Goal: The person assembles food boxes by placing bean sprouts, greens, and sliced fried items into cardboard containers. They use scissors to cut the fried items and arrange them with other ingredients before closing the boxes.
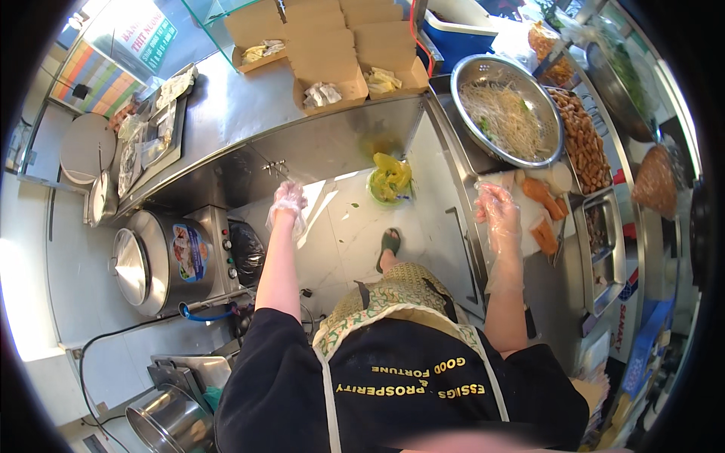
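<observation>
Clear plastic gloves cover both of my hands. My left hand [288, 201] is held over the floor in front of the steel counter, its fingers curled in, and nothing shows in it. On the other side, my right hand [498, 213] has loosely bent fingers that are somewhat apart, with nothing visible between them. It is beside the peeled carrots [538, 190] that lie on a white board [526, 226]. Just beyond it stands a perforated steel colander [556, 113] full of bean sprouts [507, 113].
Open cardboard boxes [326, 64] with food stand on the far counter [226, 106]. A green bin with a yellow bag [390, 180] is on the floor. At left is a large steel pot [162, 260]; at right, a tray of browned food pieces [580, 140] and a steel tray [604, 257].
</observation>
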A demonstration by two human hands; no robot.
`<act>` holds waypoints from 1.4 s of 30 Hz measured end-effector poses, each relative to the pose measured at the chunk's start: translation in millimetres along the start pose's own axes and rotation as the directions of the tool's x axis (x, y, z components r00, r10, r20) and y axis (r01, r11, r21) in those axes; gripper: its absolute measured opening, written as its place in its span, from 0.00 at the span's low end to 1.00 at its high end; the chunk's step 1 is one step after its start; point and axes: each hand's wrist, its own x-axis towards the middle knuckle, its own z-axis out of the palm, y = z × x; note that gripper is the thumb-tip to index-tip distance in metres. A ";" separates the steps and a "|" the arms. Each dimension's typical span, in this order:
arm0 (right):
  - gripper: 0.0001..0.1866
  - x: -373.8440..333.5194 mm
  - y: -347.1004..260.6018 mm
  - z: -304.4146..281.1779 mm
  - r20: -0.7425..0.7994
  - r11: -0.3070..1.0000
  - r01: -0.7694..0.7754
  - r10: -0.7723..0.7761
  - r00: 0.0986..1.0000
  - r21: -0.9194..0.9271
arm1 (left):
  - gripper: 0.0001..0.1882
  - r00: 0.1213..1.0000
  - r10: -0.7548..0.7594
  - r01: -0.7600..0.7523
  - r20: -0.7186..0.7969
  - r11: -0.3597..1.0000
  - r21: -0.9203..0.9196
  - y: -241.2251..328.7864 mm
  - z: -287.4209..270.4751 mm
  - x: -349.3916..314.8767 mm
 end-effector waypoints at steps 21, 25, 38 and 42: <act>0.14 290.4 -52.4 244.8 0.272 0.790 0.256 -0.117 0.955 -0.557 | 0.24 0.959 0.278 -0.242 0.057 0.695 0.677 192.9 -13.9 146.4; 0.18 286.5 -41.9 272.6 0.273 0.541 0.310 -0.150 0.950 -0.782 | 0.18 0.947 0.321 -0.197 0.008 0.559 0.805 190.3 -117.9 198.5; 0.10 231.3 -2.1 341.7 0.199 0.458 0.269 -0.195 0.960 -0.847 | 0.24 0.977 0.210 -0.184 0.034 0.756 0.628 299.2 -73.3 301.2; 0.13 230.5 -23.5 366.8 0.110 0.514 0.125 -0.060 0.992 -0.849 | 0.24 0.943 -0.131 -0.064 0.305 0.830 0.554 284.5 -27.7 227.0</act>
